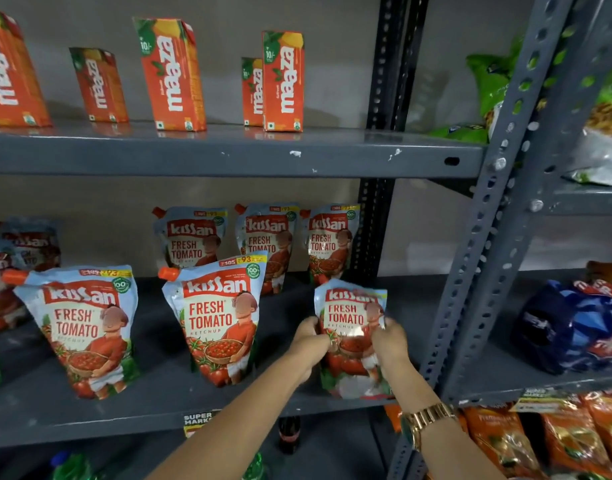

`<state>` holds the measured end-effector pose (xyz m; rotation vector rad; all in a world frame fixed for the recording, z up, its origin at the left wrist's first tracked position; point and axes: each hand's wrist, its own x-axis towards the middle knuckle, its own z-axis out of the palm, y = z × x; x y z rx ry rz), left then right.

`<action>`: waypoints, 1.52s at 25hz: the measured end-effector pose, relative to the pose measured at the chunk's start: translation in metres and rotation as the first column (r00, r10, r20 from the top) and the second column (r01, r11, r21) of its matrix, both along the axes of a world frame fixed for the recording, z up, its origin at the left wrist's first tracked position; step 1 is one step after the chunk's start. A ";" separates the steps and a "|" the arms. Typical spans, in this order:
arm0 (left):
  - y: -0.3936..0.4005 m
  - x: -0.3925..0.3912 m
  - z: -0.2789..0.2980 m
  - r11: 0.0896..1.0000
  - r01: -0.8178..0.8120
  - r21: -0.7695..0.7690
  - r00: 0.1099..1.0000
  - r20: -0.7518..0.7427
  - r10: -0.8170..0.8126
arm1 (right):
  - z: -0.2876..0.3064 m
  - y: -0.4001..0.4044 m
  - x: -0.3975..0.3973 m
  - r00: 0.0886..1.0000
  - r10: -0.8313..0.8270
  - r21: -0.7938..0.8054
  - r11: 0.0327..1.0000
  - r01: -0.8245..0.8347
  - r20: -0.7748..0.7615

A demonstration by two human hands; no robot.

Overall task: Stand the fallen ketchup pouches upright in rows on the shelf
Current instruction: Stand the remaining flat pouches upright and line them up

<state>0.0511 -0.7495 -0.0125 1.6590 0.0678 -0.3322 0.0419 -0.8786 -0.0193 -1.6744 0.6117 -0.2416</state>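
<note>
Both my hands grip one Kissan ketchup pouch (pixel 349 317) at the front right of the grey middle shelf (pixel 166 407). My left hand (pixel 309 337) pinches its left edge and my right hand (pixel 391 342) its right edge; the pouch stands with its top bent over. To its left two ketchup pouches stand upright in the front row, one in the middle (pixel 217 320) and one further left (pixel 86 327). Three more ketchup pouches (pixel 266 237) stand in the back row against the wall. At the far left more pouches (pixel 6 271) sit in shadow.
Orange Maaza juice cartons (pixel 172 74) stand on the shelf above. A perforated grey upright (pixel 484 237) borders the shelf on the right. Beyond it lie blue packets (pixel 574 323), green bags (pixel 488 84) and orange snack packs (pixel 557 441) below. Bottles stand on the lower shelf.
</note>
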 end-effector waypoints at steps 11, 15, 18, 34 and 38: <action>-0.028 0.005 -0.019 0.988 0.147 0.050 0.974 0.166 -0.153 | -0.012 -0.014 -0.031 0.996 0.013 -0.086 0.996 -0.006 0.086; -0.026 0.008 -0.028 0.973 0.217 0.086 0.973 0.063 -0.222 | -0.020 -0.013 -0.031 0.999 0.031 0.024 0.999 -0.031 -0.026; -0.020 0.007 -0.043 0.976 0.204 0.078 0.975 0.069 -0.209 | -0.020 -0.016 -0.034 0.995 0.098 -0.019 0.995 -0.098 -0.018; 0.051 -0.028 -0.048 0.907 -0.419 -0.036 0.832 0.385 0.400 | -0.042 0.052 -0.048 0.905 0.033 -0.590 0.768 0.249 0.425; 0.096 -0.036 -0.041 0.859 -0.512 -0.020 0.739 0.499 0.452 | -0.040 0.089 -0.038 0.869 0.290 -0.569 0.822 -0.012 0.401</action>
